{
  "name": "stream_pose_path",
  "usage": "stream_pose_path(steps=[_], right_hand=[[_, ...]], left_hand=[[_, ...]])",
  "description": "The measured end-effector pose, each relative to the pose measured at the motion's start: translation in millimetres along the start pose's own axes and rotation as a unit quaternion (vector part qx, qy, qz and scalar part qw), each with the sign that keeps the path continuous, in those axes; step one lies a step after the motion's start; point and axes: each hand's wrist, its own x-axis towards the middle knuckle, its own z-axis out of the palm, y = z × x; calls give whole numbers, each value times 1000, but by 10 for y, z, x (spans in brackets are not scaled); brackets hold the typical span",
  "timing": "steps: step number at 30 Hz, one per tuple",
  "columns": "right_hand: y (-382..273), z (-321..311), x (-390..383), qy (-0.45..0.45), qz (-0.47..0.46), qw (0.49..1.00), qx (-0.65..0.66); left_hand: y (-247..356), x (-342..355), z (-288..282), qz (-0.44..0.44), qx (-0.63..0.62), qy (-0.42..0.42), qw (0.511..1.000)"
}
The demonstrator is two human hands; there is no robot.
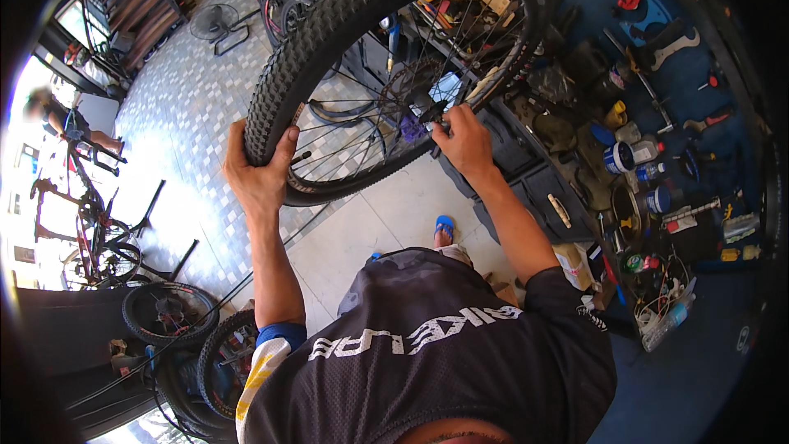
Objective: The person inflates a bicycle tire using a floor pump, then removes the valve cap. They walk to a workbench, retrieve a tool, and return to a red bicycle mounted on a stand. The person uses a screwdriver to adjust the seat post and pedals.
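A bicycle wheel point(283, 57) with a knobby black tyre is held up in front of me, tilted. My left hand point(261, 166) grips its tyre at the lower left, thumb on the inner side and fingers around the outside. At the wheel's centre, my right hand point(464, 141) has its fingers closed on a small dark part point(429, 113) at the end of the hub. The exact kind of that part is not clear. Next to it is a disc brake rotor point(393, 86), with thin black spokes running out to the rim.
On the right, a workbench holds bottles, tubs point(618, 158) and loose parts, below a blue board of hand tools point(670, 49). Spare wheels point(168, 312) lie at the lower left. Farther left, a person point(62, 115) stands by a bicycle frame point(78, 189). A fan point(215, 23) stands behind.
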Motion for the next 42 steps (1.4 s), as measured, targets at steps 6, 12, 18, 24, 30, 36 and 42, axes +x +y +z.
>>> stream_pose_path(steps=[6, 12, 18, 24, 30, 36, 42], right_hand=[[185, 47, -71, -153, 385, 797, 439], [39, 42, -28, -88, 199, 949, 229], [-11, -24, 17, -53, -29, 998, -31], [22, -24, 3, -140, 25, 990, -6], [-482, -742, 243, -22, 35, 998, 40], [-1276, -1751, 1242, 124, -241, 946, -176], [-768, -1421, 2202, -128, -202, 967, -85]], left_hand=[[2, -15, 19, -17, -4, 1, 1000], [-12, 3, 2, -27, -5, -5, 1000], [-55, -43, -43, -20, -1, -6, 1000], [-294, -187, -79, -20, -29, -5, 999], [-427, -433, -136, -43, -59, -33, 997], [-817, -466, -138, 14, -36, -22, 999], [-1312, -247, -44, 101, -48, -4, 994]])
